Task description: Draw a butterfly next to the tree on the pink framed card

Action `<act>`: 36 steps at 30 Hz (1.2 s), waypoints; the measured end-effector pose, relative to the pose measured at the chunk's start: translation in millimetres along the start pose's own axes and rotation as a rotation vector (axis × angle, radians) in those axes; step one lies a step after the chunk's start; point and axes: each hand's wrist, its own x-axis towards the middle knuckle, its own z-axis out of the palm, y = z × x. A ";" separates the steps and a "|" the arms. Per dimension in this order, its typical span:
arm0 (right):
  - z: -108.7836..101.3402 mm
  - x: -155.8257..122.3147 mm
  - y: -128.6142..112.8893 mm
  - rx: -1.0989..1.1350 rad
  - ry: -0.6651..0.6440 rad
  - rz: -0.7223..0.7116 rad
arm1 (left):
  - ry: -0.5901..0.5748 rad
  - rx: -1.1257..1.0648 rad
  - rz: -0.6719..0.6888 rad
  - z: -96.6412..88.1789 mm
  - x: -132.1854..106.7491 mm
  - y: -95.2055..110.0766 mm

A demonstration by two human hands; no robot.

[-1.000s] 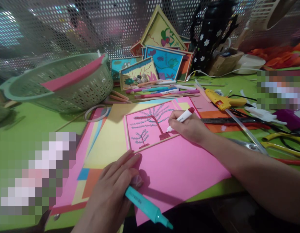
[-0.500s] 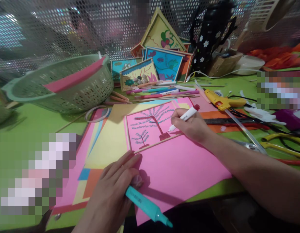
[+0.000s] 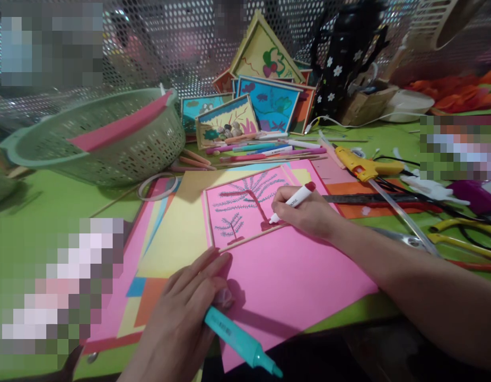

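Note:
My right hand (image 3: 305,212) is closed round a white marker (image 3: 298,200) with a dark red end, its tip at the dark red base of a drawn palm tree. The drawing (image 3: 245,212) is on pink paper, edged with thin wooden strips, and shows a big tree and a small one. My left hand (image 3: 193,297) holds a turquoise marker (image 3: 239,337) under the palm, tip pointing down right. Its fingertips rest at the frame's lower left corner. Something pale and crumpled (image 3: 225,297) shows by its thumb. Beneath lies a larger pink sheet (image 3: 297,281).
A green plastic basket (image 3: 142,143) stands back left, beside framed pictures (image 3: 265,101) and a pile of markers (image 3: 269,150). At right lie a yellow glue gun (image 3: 362,165), a glue stick (image 3: 404,217) and yellow-handled pliers (image 3: 456,225). A black flowered flask (image 3: 336,63) stands behind.
My right hand has moved slightly left with the white marker, bringing its tip from right of the big tree's base onto it. My left hand stays put.

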 end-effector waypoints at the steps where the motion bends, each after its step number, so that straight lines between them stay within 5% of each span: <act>1: -0.4 0.5 -0.4 -0.011 0.012 -0.001 | 0.001 -0.001 -0.002 -0.3 0.2 0.5; 12: -4.5 1.6 -3.6 -0.059 0.053 0.029 | -0.019 0.032 0.053 -3.3 1.0 -2.4; 20: -9.1 0.9 -4.6 0.171 0.136 0.045 | 0.054 -0.004 0.048 0.8 0.6 -3.1; 28: -13.6 2.0 -4.9 0.167 0.245 -0.108 | 0.130 -0.031 -0.011 3.6 1.6 1.0; 36: -24.6 -8.9 -17.2 0.281 0.456 -0.350 | 0.060 0.049 0.006 -5.3 5.2 7.8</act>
